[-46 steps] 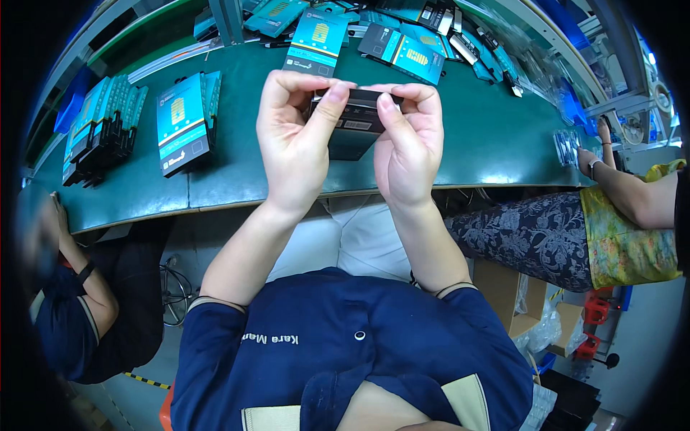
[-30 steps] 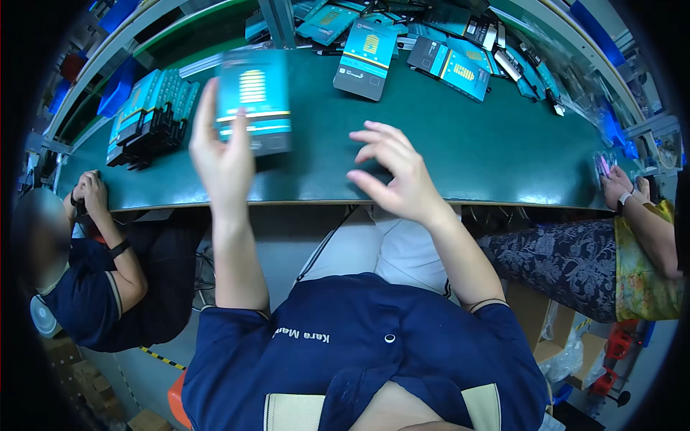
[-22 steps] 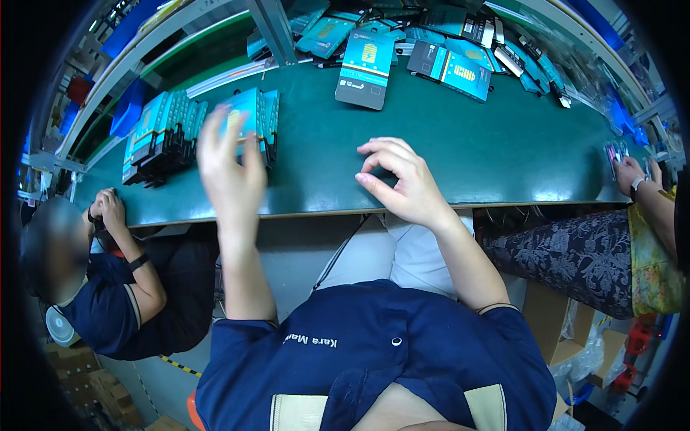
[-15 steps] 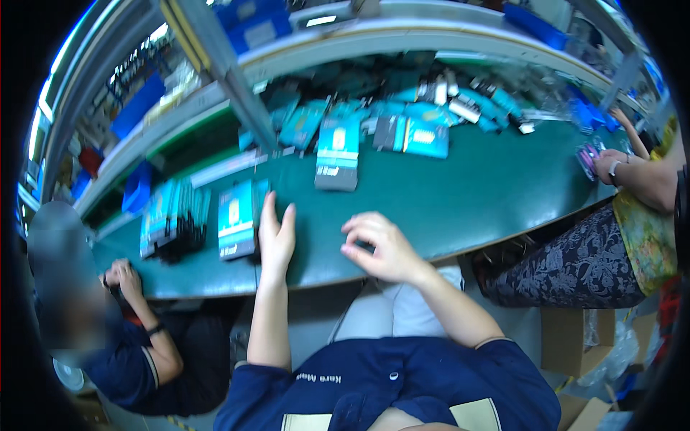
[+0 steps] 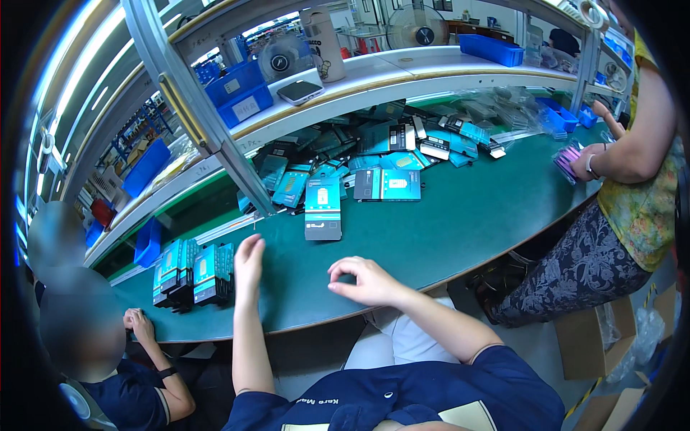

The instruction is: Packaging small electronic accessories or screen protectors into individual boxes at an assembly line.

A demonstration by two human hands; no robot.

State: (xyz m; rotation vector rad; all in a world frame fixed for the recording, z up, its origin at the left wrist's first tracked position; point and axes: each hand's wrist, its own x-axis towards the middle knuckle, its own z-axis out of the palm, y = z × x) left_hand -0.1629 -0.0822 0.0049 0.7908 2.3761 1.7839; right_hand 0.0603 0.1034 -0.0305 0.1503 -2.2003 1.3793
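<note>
Left hand (image 5: 249, 260) flat and empty beside the upright row of blue-black cardboard boxes (image 5: 194, 271), right hand (image 5: 365, 279) loosely curled, empty; likely between boxes, next needs the flat teal carton (image 5: 323, 208).

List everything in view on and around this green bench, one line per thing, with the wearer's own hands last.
Bench: one, green, curving across the middle.
Upright boxes: a row, teal and black, on the bench beside the left hand.
Flat box: one, teal and black, alone ahead of both hands.
Flat box pair: one black, one teal, side by side to its right.
Loose box pile: many, teal and dark, under the shelf.
Shelf: one, pale, above the bench.
Bins: several, blue, on the shelves.
Fans: two, on the shelf.
Co-workers: one seated lower left, one at right.
Left hand: open, empty, by the upright boxes.
Right hand: empty, fingers curled, on the bench.
</note>
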